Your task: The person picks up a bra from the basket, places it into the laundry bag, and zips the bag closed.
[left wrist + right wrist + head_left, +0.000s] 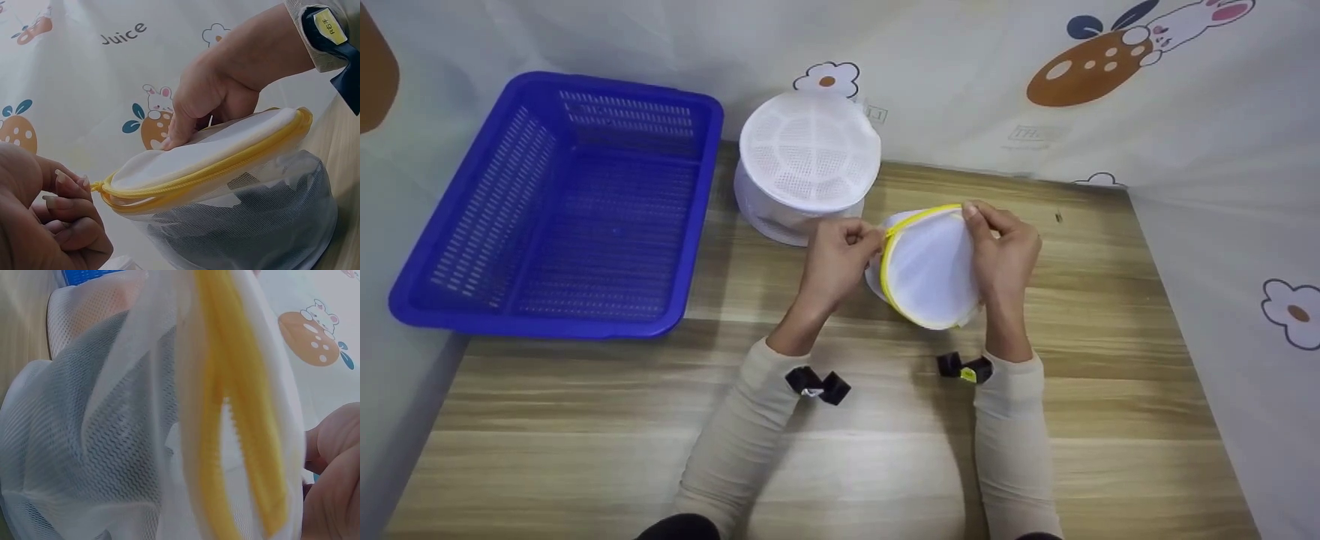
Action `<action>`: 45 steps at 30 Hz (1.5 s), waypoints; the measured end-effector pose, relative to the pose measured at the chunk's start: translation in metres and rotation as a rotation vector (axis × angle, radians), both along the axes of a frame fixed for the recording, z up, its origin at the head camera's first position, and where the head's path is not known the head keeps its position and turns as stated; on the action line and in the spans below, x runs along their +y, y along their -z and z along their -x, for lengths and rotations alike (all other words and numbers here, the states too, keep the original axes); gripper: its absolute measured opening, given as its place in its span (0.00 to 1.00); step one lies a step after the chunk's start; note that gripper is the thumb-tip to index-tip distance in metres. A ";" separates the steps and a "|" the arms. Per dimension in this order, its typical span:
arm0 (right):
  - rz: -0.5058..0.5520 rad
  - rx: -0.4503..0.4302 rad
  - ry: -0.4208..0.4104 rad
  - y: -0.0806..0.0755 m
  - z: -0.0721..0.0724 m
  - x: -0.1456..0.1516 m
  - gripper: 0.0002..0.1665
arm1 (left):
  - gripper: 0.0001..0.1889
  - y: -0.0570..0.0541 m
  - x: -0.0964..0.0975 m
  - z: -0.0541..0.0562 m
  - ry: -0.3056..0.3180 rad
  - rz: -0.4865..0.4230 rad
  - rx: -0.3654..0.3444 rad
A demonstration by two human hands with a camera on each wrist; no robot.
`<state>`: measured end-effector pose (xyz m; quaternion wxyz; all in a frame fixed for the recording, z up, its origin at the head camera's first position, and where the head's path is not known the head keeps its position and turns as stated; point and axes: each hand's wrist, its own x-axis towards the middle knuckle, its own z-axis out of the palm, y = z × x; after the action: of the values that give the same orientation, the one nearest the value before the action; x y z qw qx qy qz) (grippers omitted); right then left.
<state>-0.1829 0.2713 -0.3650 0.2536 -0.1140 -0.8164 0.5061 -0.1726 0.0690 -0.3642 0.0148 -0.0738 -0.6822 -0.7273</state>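
Observation:
A round white mesh laundry bag with a yellow zipper around its top stands on the wooden table, tilted toward me. My left hand pinches the zipper pull at the bag's left edge. At the far right of the rim, my right hand grips the edge between thumb and fingers. Dark grey cloth shows through the mesh side. In the right wrist view the two yellow zipper tapes stand apart over part of their length.
Behind and left of the bag stands a larger white mesh laundry bag, upright with a round top. A blue plastic basket sits at the left of the wooden table. Printed white sheeting closes off the back and sides.

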 end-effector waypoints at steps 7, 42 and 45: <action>0.015 -0.018 -0.001 -0.001 0.000 -0.001 0.11 | 0.11 -0.001 -0.001 0.001 -0.001 0.003 0.009; -0.361 0.235 -0.489 -0.001 -0.008 -0.011 0.09 | 0.10 0.002 0.000 0.004 -0.018 -0.027 0.035; -0.339 0.209 -0.459 -0.001 -0.006 -0.012 0.07 | 0.10 0.002 0.000 0.003 -0.028 -0.016 0.040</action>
<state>-0.1765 0.2598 -0.3643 0.2308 0.1701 -0.8632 0.4155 -0.1760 0.0690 -0.3661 0.0392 -0.0787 -0.6767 -0.7310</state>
